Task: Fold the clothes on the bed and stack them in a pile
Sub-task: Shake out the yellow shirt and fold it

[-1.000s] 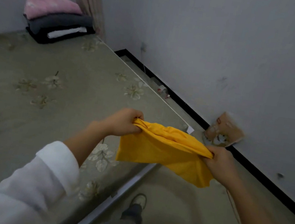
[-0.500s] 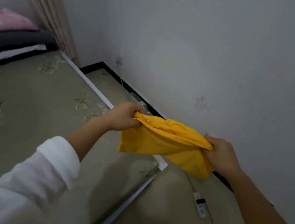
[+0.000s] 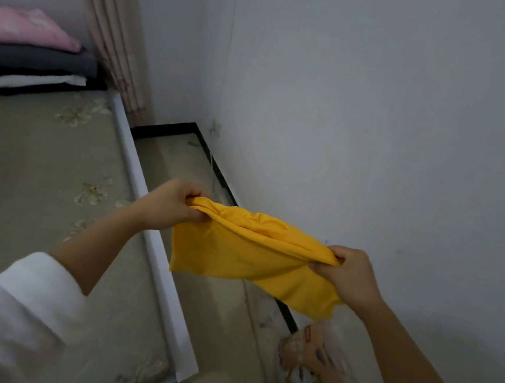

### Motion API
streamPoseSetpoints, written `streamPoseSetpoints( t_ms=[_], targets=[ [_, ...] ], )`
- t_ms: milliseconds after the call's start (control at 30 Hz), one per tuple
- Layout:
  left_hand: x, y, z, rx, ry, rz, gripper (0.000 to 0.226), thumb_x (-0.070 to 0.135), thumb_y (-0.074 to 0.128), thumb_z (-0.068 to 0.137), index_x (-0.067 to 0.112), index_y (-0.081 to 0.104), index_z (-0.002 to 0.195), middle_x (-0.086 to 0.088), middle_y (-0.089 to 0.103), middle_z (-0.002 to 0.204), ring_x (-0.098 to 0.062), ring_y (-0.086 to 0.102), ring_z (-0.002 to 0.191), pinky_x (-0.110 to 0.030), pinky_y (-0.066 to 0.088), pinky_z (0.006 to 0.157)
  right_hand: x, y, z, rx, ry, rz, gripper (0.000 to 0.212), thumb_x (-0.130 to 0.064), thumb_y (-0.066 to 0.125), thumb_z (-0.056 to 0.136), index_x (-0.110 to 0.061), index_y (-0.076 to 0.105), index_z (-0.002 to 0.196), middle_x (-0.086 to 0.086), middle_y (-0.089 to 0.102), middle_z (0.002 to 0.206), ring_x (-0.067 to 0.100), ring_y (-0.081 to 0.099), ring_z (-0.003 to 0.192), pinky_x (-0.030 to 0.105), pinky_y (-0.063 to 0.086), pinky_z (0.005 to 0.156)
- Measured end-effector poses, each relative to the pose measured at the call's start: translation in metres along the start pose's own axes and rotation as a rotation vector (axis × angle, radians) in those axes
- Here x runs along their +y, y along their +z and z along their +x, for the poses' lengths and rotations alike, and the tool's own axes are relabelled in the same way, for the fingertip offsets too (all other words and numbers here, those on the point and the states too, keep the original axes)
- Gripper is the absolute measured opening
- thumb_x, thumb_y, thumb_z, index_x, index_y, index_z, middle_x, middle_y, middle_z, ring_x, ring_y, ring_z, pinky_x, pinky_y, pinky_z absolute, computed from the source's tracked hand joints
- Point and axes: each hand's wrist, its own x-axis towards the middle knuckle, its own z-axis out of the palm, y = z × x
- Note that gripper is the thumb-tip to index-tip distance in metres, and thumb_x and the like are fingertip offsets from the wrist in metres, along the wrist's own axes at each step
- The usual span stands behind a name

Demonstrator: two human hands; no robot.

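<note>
A person's left hand point(image 3: 168, 204) and right hand point(image 3: 347, 274) each grip an end of a yellow cloth point(image 3: 250, 254), with a bag point(image 3: 315, 365) of unreadable print below the right hand.

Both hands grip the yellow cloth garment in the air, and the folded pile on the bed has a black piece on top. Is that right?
No: the head view shows a pink fabric piece on top of the folded pile. The left hand and right hand do grip the yellow cloth garment.
</note>
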Motion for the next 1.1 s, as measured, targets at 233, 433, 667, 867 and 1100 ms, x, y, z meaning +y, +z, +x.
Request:
streamPoseSetpoints(
  t_ms=[233, 433, 667, 867, 1100],
  targets=[
    [-0.011, -0.012, 0.056, 0.116, -0.147, -0.057, 0.006, 0.021, 0.062, 0.091, 0.017, 0.067, 0.089, -0.005, 0.065, 0.081, -0.021, 0.062, 0.078, -0.029, 0.047, 0.065, -0.002, -0.016, 0.125, -0.208, -0.11, 0.004, 0.013, -0.005, 0.068, 0.084, -0.012, 0.065, 0.073, 0.002, 0.057, 0.066, 0.012, 0.048, 0.06, 0.023, 0.035, 0.056],
    [-0.056, -0.046, 0.108, 0.233, -0.262, -0.075, 0.016, 0.021, 0.057, 0.094, 0.008, 0.066, 0.093, -0.018, 0.064, 0.085, -0.031, 0.062, 0.082, -0.044, 0.05, 0.071, -0.033, 0.019, 0.246, -0.31, -0.275, -0.091, 0.01, -0.009, 0.065, 0.087, -0.009, 0.064, 0.078, 0.0, 0.057, 0.068, 0.009, 0.049, 0.062, 0.015, 0.035, 0.054],
    [-0.125, -0.126, 0.186, 0.358, -0.361, -0.106, 0.012, 0.016, 0.057, 0.092, 0.016, 0.067, 0.085, -0.006, 0.062, 0.074, -0.019, 0.058, 0.07, -0.03, 0.043, 0.062, -0.103, 0.078, 0.395, -0.381, -0.324, -0.087, 0.019, -0.006, 0.068, 0.085, -0.012, 0.06, 0.068, -0.001, 0.051, 0.061, 0.01, 0.044, 0.058, 0.018, 0.031, 0.052],
    [-0.182, -0.196, 0.234, 0.55, -0.456, -0.105, 0.015, 0.012, 0.058, 0.09, 0.02, 0.066, 0.081, -0.005, 0.062, 0.072, -0.019, 0.058, 0.07, -0.029, 0.041, 0.06, -0.176, 0.142, 0.513, -0.46, -0.373, -0.142, 0.017, -0.01, 0.066, 0.086, 0.007, 0.061, 0.083, 0.023, 0.06, 0.079, 0.021, 0.05, 0.072, 0.031, 0.034, 0.062],
    [-0.268, -0.273, 0.292, 0.795, -0.561, -0.132, 0.02, 0.007, 0.056, 0.088, 0.02, 0.066, 0.077, 0.003, 0.054, 0.059, -0.011, 0.049, 0.056, -0.026, 0.035, 0.054, -0.27, 0.23, 0.643, -0.546, -0.461, -0.138, 0.024, -0.017, 0.067, 0.087, -0.026, 0.052, 0.071, -0.007, 0.053, 0.072, 0.006, 0.049, 0.068, 0.022, 0.034, 0.057]
  ],
)
